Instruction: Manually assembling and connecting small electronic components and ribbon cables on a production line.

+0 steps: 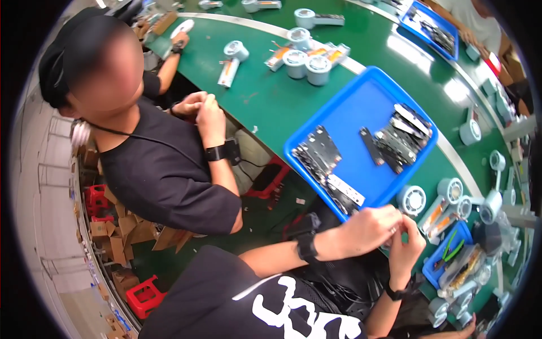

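Lower right of the frame, the left hand point(364, 231) and right hand point(407, 250) meet at the fingertips; what they grip, I cannot tell. Just above, a blue tray point(350, 113) holding dark flat parts point(396, 142) sits on the green table point(262, 101).

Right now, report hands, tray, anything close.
Left hand, right hand: together, contents unclear. Blue tray: just beyond, holding black parts. Fan: close by.

Three blue trays point(353, 113) show, the largest-looking holding two groups of dark flat parts point(398, 144), too overlapped to count singly. Beyond it cluster three light-blue fans point(295, 64). One left hand point(367, 230) and one right hand point(407, 247) have two black wristbands point(307, 247). At least three red stools point(138, 296) are visible.
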Motion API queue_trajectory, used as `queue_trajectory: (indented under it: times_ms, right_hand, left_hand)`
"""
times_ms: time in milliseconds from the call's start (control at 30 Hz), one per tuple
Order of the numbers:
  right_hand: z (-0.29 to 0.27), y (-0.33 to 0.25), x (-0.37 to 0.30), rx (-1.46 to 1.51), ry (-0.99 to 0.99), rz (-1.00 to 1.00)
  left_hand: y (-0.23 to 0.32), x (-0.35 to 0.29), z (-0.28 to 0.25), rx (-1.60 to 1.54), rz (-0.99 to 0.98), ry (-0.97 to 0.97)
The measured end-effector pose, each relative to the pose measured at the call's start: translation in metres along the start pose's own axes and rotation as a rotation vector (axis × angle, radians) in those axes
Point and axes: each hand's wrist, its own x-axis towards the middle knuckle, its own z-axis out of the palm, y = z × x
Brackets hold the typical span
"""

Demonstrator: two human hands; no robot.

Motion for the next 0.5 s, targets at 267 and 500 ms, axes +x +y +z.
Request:
queue_trajectory:
  times_ms: [267, 500]
  right_hand:
    - [0.009, 0.008, 0.012, 0.217, -0.039, 0.05]
    - [0.003, 0.019, 0.01, 0.126, 0.0, -0.061]
  left_hand:
    - [-0.007, -0.019, -0.038, -1.07, -0.716, 0.054]
    - [0.003, -0.01, -0.018, -0.712, -0.694, 0.052]
